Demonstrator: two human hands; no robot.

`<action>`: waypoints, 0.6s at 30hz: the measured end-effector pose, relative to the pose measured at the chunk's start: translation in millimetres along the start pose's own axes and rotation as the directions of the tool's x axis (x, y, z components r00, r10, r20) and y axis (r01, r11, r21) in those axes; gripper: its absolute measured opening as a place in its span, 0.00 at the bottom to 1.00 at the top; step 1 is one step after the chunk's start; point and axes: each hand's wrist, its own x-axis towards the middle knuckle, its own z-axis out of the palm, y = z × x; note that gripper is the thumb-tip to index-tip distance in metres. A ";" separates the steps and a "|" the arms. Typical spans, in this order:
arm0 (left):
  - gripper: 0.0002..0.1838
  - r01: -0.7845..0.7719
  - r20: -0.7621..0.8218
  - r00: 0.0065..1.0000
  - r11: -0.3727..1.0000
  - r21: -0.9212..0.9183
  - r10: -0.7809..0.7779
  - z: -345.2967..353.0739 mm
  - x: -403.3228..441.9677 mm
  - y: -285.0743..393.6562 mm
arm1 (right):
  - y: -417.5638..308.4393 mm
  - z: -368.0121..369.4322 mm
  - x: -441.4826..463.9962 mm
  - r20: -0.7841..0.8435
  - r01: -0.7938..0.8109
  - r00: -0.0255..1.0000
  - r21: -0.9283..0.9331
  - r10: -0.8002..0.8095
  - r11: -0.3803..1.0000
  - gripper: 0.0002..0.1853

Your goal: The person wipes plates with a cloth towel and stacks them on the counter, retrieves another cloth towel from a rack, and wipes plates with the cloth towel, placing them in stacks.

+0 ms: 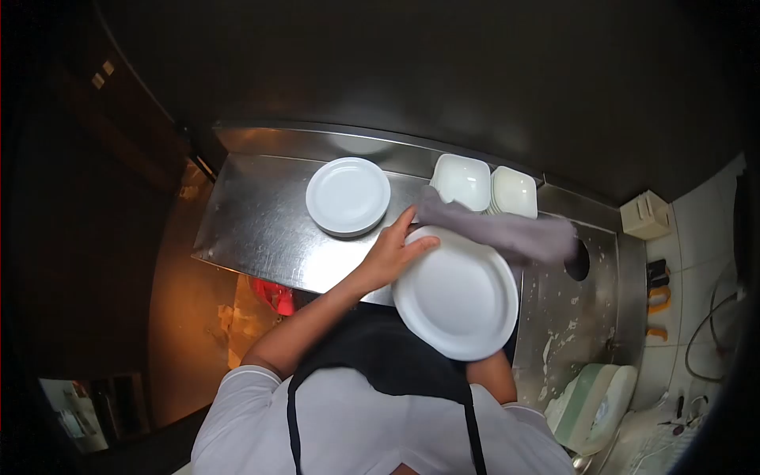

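My left hand [396, 252] grips the upper left rim of a white plate [455, 297], thumb on its face, holding it tilted in front of my apron. A grey cloth [507, 229] lies along the plate's far edge, blurred at its right end. My right hand is hidden behind the plate and cloth; only part of the right forearm shows below the plate. A stack of round white plates [348, 195] stands on the steel counter [261, 210], left of the held plate. Beyond the cloth are stacked square white bowls [463, 182] and a second such stack [514, 192].
The wet steel sink area [554, 324] lies at the right, with a green and white container [594, 408] near its front. A beige box [645, 214] and orange-handled tools [659, 299] are at the right wall. A red object [272, 295] shows below the counter's front edge.
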 end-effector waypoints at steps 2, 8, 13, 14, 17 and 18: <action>0.55 -0.164 -0.206 0.953 0.951 0.263 0.221 -0.5 -13.9 -2.1 | 19.1 25.3 -9.5 0.030 -0.095 0.995 -0.107 0.098 0.990 0.22; 0.42 -0.280 -0.470 0.788 0.912 0.300 0.397 -30.9 -34.4 2.1 | 47.5 67.6 -24.1 0.046 -0.189 0.967 -0.533 0.251 0.825 0.23; 0.21 -0.160 -0.566 0.814 0.987 -0.003 0.130 -82.3 -45.7 -21.2 | 46.2 82.3 -48.4 0.018 -0.108 0.974 -0.843 0.227 0.527 0.24; 0.21 -0.196 -0.611 0.777 0.981 -0.006 0.152 -93.7 -45.0 -22.6 | 44.1 84.3 -53.9 0.016 -0.079 0.980 -0.882 0.198 0.465 0.24; 0.24 -0.187 -0.587 0.779 0.975 0.117 0.220 -118.5 -49.0 -33.1 | 40.2 87.8 -51.7 0.045 0.016 0.995 -0.952 0.087 0.306 0.25; 0.24 -0.169 -0.526 0.819 0.972 0.161 0.229 -117.1 -54.1 -35.3 | 40.2 88.7 -42.5 0.063 0.046 0.997 -0.961 0.052 0.273 0.25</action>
